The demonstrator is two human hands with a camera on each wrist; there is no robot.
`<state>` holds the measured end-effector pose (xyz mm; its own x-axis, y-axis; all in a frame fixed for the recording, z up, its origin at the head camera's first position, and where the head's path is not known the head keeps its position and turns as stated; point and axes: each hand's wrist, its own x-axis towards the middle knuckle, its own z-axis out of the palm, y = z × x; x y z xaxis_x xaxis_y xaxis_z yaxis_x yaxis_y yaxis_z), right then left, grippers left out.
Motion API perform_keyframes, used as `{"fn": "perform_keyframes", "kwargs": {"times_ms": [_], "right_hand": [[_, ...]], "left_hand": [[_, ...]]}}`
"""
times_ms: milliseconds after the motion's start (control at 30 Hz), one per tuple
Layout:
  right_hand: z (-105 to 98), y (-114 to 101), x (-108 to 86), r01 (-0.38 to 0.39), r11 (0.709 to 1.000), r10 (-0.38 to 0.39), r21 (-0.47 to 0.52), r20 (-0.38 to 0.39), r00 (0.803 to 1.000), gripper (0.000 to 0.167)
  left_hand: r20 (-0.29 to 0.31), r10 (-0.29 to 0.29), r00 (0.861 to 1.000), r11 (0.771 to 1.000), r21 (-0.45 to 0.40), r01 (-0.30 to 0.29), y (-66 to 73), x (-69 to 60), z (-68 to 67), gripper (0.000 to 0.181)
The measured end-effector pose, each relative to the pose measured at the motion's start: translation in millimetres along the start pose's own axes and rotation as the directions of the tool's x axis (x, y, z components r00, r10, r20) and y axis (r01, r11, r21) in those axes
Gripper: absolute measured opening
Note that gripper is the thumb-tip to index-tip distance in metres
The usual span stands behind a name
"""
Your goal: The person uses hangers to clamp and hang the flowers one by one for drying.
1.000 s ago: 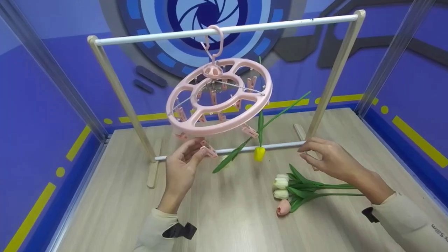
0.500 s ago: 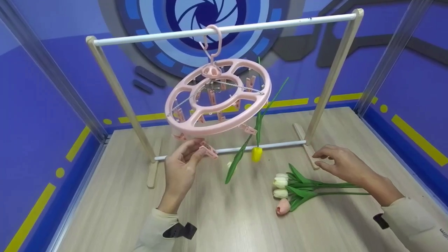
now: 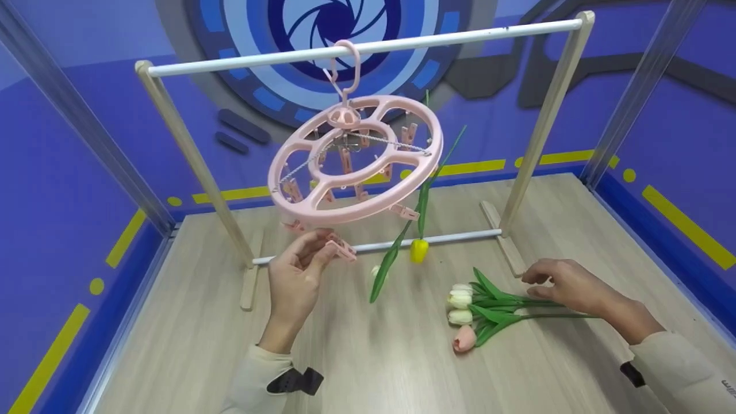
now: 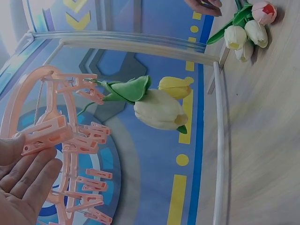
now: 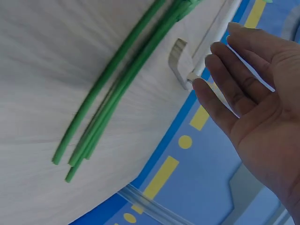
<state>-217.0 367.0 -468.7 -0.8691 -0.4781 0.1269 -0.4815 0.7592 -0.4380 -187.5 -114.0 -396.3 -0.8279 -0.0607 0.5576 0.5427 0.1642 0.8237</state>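
My left hand pinches a pink clothespin that hangs at the near rim of a round pink clip hanger. Over the table, my right hand hovers just above the stems of several tulips; its fingers are loosely bent and hold nothing in the right wrist view. White tulips and a pink tulip lie there, their green stems pointing right. From the hanger's right side, a yellow tulip and a white tulip hang head down, the white one mostly behind its leaf in the head view.
The hanger hooks over the white top bar of a wooden-legged rack. A lower white bar crosses near the table, between wooden feet. Blue patterned walls stand behind and at both sides of the wooden table.
My right hand has moved right and down, away from the hanger toward the lying tulips. The hanging white tulip has swung more upright. My left hand keeps its pinch on the clothespin.
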Motion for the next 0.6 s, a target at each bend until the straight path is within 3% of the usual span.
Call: {"fn": "perform_keyframes", "kwargs": {"times_ms": [167, 600], "right_hand": [[6.4, 10.7, -8.2, 0.021, 1.0, -0.021, 0.014, 0.027, 0.999, 0.014], [13.9, 27.0, -16.9, -0.033, 0.999, 0.032, 0.016, 0.098, 0.995, 0.014]], "left_hand": [[-0.002, -0.005, 1.0, 1.0, 0.016, 0.005, 0.6, 0.0, 0.4, 0.023], [0.003, 0.007, 1.0, 1.0, 0.005, -0.007, -0.5, 0.1, 0.4, 0.023]]}}
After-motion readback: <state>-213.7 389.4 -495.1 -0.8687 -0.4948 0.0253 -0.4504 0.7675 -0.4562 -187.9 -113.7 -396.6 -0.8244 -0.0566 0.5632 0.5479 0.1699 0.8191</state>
